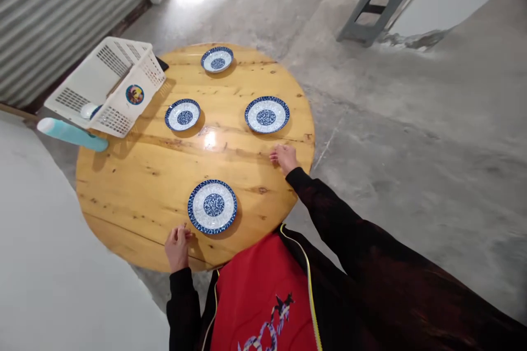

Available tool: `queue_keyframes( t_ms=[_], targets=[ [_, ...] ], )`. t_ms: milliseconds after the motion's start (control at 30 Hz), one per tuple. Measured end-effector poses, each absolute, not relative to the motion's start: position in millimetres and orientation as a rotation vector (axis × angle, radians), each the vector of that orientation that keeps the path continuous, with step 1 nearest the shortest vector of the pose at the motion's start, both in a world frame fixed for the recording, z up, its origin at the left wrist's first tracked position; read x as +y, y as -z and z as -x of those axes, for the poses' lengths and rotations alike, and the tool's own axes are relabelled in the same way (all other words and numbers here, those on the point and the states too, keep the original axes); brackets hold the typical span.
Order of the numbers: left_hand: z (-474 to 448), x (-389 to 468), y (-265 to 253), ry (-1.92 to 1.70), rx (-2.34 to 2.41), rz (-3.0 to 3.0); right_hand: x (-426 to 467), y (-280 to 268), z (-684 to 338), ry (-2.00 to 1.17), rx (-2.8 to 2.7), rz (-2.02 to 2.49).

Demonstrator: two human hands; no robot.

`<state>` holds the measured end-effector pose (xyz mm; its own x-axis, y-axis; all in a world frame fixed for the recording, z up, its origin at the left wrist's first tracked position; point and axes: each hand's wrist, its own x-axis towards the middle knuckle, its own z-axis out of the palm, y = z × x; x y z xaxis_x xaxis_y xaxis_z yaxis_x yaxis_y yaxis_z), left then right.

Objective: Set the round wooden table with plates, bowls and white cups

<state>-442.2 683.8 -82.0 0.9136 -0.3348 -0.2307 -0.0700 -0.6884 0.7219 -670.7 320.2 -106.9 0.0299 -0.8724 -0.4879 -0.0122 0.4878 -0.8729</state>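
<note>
My left hand (177, 245) is at the near edge of the round table, its fingers loosely bent and apart with nothing in them. Just beyond it lies a blue-and-white plate (214, 206), not touched by the fingers. My right hand (285, 158) is over the table's right side, also empty, with the fingers slightly curled and apart. A second patterned plate (267, 115) sits a little beyond that hand. Farther off are a smaller dish (183, 115) at the middle left and another dish (217, 60) near the far edge.
A white plastic basket (135, 93) stands on the table's left side, with a rounded white-and-blue item (89, 111) inside. Beside it a light-blue bottle-like object (74, 134) leans outward. On the concrete floor at the far right is a grey stool (364, 11).
</note>
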Motion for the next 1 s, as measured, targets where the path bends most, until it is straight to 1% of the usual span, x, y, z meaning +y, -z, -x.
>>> queue_keyframes(
  t_ms=[100,233,600,1000],
  targets=[
    [439,687,79,0.511,-0.135,-2.193,281,104,672,0.865,1.426,0.763],
    [438,691,79,0.478,-0.079,-2.180,258,103,666,0.878,1.434,0.704],
    [441,696,88,0.492,-0.073,-2.189,244,107,648,0.884,1.473,0.643],
    [443,693,89,0.486,-0.070,-2.141,248,105,648,0.865,1.458,0.603]
  ],
)
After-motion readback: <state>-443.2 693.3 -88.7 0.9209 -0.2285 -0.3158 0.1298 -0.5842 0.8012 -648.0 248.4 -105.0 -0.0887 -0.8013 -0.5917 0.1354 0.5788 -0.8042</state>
